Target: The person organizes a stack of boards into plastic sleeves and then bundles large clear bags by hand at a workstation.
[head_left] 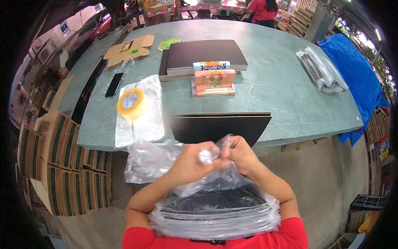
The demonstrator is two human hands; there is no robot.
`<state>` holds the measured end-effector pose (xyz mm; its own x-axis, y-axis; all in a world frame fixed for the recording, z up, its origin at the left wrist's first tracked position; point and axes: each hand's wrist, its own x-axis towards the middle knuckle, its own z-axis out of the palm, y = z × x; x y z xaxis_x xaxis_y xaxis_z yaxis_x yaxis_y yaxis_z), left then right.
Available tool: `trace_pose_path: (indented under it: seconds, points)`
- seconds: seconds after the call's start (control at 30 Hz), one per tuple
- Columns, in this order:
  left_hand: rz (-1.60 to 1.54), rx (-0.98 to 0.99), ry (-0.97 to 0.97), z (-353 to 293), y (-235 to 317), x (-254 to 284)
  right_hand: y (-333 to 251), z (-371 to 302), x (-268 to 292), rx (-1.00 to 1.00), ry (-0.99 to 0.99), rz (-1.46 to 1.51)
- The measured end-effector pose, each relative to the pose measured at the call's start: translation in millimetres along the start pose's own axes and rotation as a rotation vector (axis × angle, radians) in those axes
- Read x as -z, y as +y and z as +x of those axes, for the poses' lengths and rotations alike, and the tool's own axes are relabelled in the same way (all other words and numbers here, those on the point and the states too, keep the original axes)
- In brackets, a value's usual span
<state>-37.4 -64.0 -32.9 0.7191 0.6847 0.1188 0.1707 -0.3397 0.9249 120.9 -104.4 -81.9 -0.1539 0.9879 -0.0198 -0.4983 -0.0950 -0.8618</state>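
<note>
My left hand (pixel 197 159) is closed round a bunch of clear plastic bag (pixel 151 159), whose loose part spreads out to the left. Close beside it, my right hand (pixel 243 154) pinches thin clear plastic between thumb and fingers. Below both hands, against my red shirt, rests a stack of black flat sheets wrapped in clear plastic (pixel 215 207). Just beyond my hands, black boards (pixel 219 126) stand tilted at the table's near edge. Left of them a roll of clear yellowish tape (pixel 132 104) lies on a pile of flat plastic bags (pixel 145 126).
The green table (pixel 286 95) bears a black-covered stack (pixel 207 52), colourful small packs (pixel 213 81), a phone (pixel 114 85), a cardboard piece (pixel 132 47) and plastic-wrapped items (pixel 321 70). Cartons (pixel 62 166) stand at left; a blue tarp (pixel 354 70) hangs right. Another person (pixel 263 11) is far off.
</note>
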Motion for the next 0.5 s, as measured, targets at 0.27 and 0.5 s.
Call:
trace_pose_path:
  seconds: [0.27, 0.5]
  points:
    - [0.350, 0.239, 0.637, -33, -59, 102, -33, -36, 23, -0.042, 0.023, 0.039]
    - [0.387, -0.171, -0.285, -19, 6, 4, -68, -27, -24, 0.751, 0.038, -0.573]
